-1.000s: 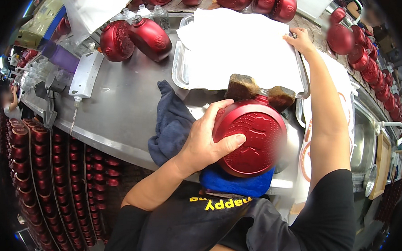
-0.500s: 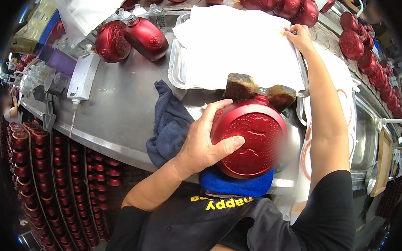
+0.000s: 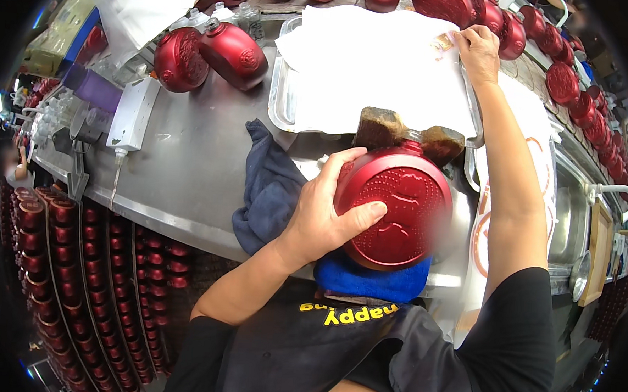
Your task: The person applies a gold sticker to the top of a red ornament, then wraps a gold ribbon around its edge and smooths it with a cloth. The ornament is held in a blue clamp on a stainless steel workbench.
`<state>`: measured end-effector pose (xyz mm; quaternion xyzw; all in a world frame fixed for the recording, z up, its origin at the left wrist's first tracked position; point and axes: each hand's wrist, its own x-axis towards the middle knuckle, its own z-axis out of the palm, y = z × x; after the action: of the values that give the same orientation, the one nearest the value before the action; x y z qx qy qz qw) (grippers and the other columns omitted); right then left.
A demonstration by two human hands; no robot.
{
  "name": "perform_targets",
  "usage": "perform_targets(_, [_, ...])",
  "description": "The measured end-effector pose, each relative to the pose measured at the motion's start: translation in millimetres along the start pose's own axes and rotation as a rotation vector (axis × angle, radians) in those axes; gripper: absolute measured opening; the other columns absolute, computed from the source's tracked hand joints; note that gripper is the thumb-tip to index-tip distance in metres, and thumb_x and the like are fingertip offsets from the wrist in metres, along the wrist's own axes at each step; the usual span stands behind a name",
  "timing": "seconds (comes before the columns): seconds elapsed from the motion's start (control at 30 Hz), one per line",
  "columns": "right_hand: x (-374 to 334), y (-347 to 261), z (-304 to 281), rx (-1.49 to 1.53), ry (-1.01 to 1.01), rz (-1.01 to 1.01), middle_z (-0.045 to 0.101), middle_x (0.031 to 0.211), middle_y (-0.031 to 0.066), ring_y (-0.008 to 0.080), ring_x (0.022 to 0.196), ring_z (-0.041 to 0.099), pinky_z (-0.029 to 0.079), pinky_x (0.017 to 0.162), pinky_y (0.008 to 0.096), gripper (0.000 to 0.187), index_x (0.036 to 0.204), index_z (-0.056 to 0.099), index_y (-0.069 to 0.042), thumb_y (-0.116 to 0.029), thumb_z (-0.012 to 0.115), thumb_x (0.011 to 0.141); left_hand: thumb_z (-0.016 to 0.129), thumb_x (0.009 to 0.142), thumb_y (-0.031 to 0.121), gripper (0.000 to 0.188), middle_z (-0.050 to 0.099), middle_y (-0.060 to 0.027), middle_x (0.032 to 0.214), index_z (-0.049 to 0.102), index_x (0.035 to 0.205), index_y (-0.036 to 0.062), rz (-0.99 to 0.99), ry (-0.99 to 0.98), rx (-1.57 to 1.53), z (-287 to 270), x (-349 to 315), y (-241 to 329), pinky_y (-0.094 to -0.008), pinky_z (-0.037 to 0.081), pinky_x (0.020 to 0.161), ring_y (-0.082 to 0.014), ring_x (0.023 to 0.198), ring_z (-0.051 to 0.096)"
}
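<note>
Red bottle [image 3: 406, 218], at three o'clock from centre, is held by the wide-spread left hand [image 3: 327, 214]. One o'clock from it, the right hand [image 3: 480, 57], fingers narrow, grip unclear, is beside a small gold-brown patch [image 3: 443, 42]: seemingly a picking-up step, calling for a light touch.

We hold a red bottle [image 3: 398, 225] (embossed base facing us) in our left hand [image 3: 331, 217]; our right hand [image 3: 480, 57] touches a white sheet [image 3: 374, 71].

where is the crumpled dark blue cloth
In the head view, the cloth lies left of centre on the grey metal table, beside the left hand.
</note>
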<state>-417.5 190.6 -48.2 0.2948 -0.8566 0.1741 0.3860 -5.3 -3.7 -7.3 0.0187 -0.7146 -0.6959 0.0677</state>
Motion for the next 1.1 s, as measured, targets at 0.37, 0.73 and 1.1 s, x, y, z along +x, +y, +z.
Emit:
perform_targets(0.37, [4,24,-19,0.226,-0.075,0.328,0.071,0.100,0.0175,0.0362,0.095,0.069,0.052,0.091,0.0456,0.025,0.095,0.077,-0.005,-0.029,0.072,0.091,0.079,0.090,0.039,0.080,0.063,-0.0242,0.133,0.042,0.146,-0.0054,-0.008,0.000,-0.027,3,-1,-3,-0.0403,0.046,0.110,-0.0299,0.126,0.062])
perform_targets(0.73, [23,-51,-191,0.496,-0.421,-0.148,0.062,0.123,0.0073,0.0171,0.117,0.058,0.044,0.103,0.0311,0.020,0.101,0.060,0.000,-0.019,0.066,0.102,0.074,0.094,0.047,0.075,0.069,-0.0225,0.123,0.050,0.140,-0.0073,-0.035,0.020,0.002,-1,4,3,-0.0382,0.050,0.103,-0.0275,0.117,0.067])
perform_targets(1.1, [-18,-173,-313,0.925,-0.603,-0.307,0.056,0.123,0.0125,0.0161,0.104,0.056,0.045,0.089,0.0312,0.007,0.094,0.057,-0.002,-0.004,0.064,0.096,0.067,0.101,0.040,0.070,0.060,-0.0153,0.136,0.045,0.147,-0.0073,-0.057,-0.039,-0.117,1,0,3,-0.0333,0.043,0.111,-0.0190,0.128,0.056])
